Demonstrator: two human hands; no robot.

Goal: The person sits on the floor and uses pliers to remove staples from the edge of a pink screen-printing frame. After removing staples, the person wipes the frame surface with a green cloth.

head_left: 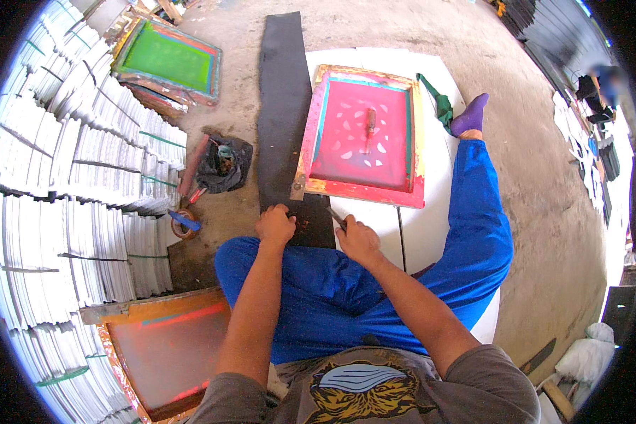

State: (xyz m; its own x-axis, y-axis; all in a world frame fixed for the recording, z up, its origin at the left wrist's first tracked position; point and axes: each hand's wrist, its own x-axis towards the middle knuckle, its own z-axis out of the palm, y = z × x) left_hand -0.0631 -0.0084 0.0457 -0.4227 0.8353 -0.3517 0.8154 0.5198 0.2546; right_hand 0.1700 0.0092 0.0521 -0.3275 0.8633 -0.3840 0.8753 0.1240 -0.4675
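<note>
My left hand (275,226) is closed at the lower part of a long black strip of sheet (281,92); something small and dark shows at its fingertips, too small to name. My right hand (358,239) is closed around a slim dark tool (336,218) whose tip points up and left, toward the strip. Just beyond both hands lies a wooden-framed printing screen (418,187) with pink mesh. A tool with a brown handle (371,120) rests on that mesh. White sheets (434,226) lie under the screen.
Tall stacks of white sheets (99,240) line the left. A green screen (166,56) lies far left, another screen (169,346) near left. A black bag (226,166) and tape roll (185,225) sit between. Green cloth (437,99) lies near my purple-socked foot (470,116).
</note>
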